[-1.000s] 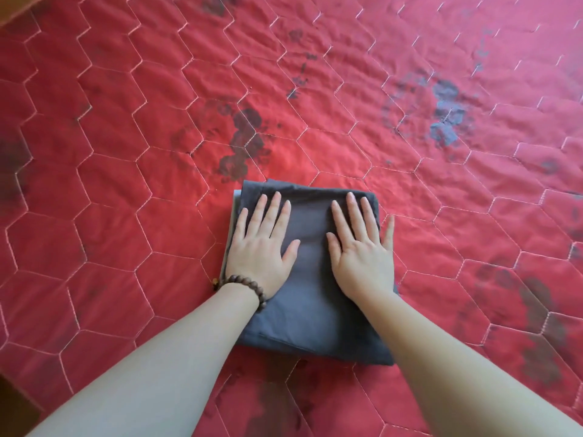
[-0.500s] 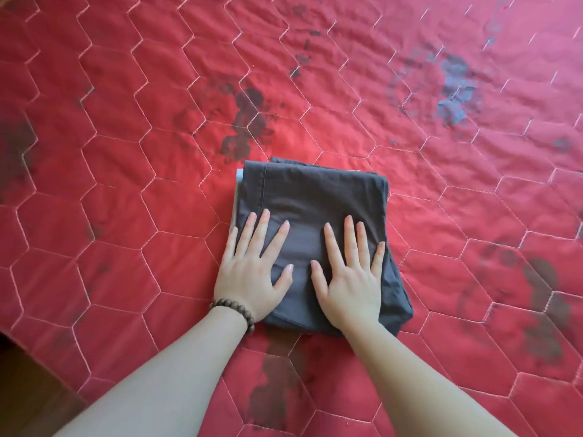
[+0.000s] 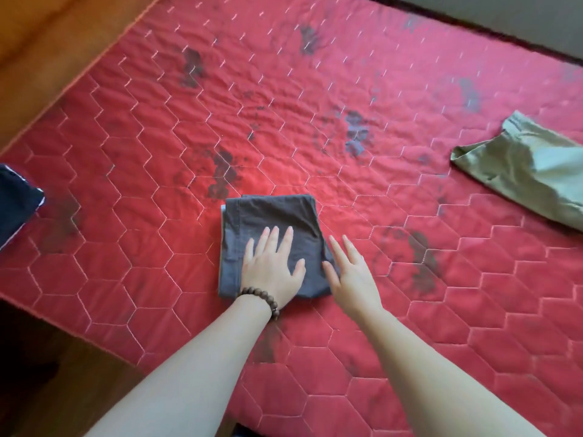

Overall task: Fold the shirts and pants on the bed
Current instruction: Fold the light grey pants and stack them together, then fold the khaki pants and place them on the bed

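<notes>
I see the grey garment (image 3: 274,230) folded into a compact rectangle near the middle of the red quilt (image 3: 157,184), and my left hand (image 3: 271,269) lies flat on its near half, fingers straight and slightly spread, a bead bracelet (image 3: 260,300) at the wrist. My right hand (image 3: 351,274) is flat too, fingers straight and close together, at the garment's right edge with the thumb touching the cloth. An olive garment (image 3: 523,167) lies well apart at the right, a dark folded piece (image 3: 15,206) at the quilt's left edge.
</notes>
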{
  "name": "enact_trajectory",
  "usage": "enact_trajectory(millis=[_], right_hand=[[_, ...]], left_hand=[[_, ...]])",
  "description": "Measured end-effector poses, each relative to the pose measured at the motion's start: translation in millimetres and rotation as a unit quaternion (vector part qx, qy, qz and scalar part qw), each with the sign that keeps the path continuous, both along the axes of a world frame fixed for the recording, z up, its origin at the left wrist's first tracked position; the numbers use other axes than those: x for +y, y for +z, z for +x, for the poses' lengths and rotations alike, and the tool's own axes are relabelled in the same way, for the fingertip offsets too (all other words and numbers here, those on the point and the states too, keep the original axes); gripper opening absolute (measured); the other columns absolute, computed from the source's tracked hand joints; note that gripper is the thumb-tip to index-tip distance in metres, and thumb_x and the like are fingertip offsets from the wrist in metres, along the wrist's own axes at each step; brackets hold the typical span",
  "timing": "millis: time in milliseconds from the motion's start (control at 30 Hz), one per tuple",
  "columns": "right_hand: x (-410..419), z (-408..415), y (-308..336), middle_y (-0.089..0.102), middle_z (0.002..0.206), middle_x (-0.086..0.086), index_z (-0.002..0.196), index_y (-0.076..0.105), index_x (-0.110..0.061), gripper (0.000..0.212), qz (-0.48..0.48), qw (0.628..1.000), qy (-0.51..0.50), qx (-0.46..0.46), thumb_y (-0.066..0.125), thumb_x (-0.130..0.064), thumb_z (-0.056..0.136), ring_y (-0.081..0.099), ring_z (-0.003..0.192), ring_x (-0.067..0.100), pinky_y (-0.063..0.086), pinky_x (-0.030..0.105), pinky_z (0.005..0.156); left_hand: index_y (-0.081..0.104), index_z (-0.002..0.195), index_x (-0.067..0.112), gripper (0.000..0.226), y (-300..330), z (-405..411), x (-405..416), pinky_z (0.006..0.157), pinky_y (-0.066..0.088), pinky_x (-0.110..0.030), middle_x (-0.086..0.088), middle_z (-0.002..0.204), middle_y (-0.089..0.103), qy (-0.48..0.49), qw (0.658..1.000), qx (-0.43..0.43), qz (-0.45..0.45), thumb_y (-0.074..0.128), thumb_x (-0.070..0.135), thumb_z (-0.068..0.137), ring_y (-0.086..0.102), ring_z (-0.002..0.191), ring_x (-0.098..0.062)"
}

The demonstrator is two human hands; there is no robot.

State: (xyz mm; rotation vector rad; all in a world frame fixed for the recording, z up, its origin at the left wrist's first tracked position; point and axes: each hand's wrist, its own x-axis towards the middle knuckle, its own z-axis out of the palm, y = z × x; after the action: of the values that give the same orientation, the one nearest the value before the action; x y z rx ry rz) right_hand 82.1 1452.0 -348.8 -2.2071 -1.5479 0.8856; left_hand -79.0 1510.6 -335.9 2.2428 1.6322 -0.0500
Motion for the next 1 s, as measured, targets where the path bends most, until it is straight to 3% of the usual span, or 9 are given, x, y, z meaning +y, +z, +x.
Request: enact_trajectory(millis=[167,600,767,1000], right_hand=[[-85,33,98,0.024,0.157,0.006,0.148,0.033,-0.027,0.053,0.028,0.988,-0.152,-0.027,0.049,-0.031,0.098,0.026,0.142,0.024,0.028,0.04,0.114],[-355,164,217,0.022,0.158,0.005,0.147,0.034,-0.027,0.05,-0.039,0.937,-0.325,-0.123,0.041,-0.04,0.099,0.018,0.145,0.02,0.016,0.036,0.118],[-462,216,230,0.024,0.157,0.005,0.146,0.038,-0.026,0.049,-0.01,0.931,-0.349,-0.107,0.042,-0.04,0.099,0.021,0.144,0.021,0.019,0.038,0.117],[-575,298,248,0.026,0.156,0.007,0.144,0.041,-0.022,0.048,0.02,0.944,-0.315,-0.095,0.043,-0.038,0.099,0.023,0.143,0.022,0.023,0.04,0.116]], left_hand=[[0.016,0.152,0.025,0.071,97,40,-49,0.118,0.003,-0.046,-0.003,0.159,0.019,-0.089,0.996,0.005,0.025,0.03,0.053,0.089,0.007,0.147,-0.018],[0.017,0.152,0.026,0.068,214,187,-206,0.119,0.005,-0.044,0.002,0.159,0.019,-0.242,0.968,-0.037,0.054,0.031,0.054,0.092,0.003,0.148,-0.016],[0.013,0.152,0.027,0.068,232,258,-312,0.119,0.006,-0.045,0.001,0.159,0.017,-0.257,0.963,-0.036,0.067,0.029,0.055,0.093,0.003,0.148,-0.017],[0.015,0.152,0.026,0.067,248,330,-451,0.119,0.007,-0.047,-0.001,0.16,0.016,-0.201,0.977,-0.046,0.058,0.03,0.055,0.093,0.003,0.148,-0.018]])
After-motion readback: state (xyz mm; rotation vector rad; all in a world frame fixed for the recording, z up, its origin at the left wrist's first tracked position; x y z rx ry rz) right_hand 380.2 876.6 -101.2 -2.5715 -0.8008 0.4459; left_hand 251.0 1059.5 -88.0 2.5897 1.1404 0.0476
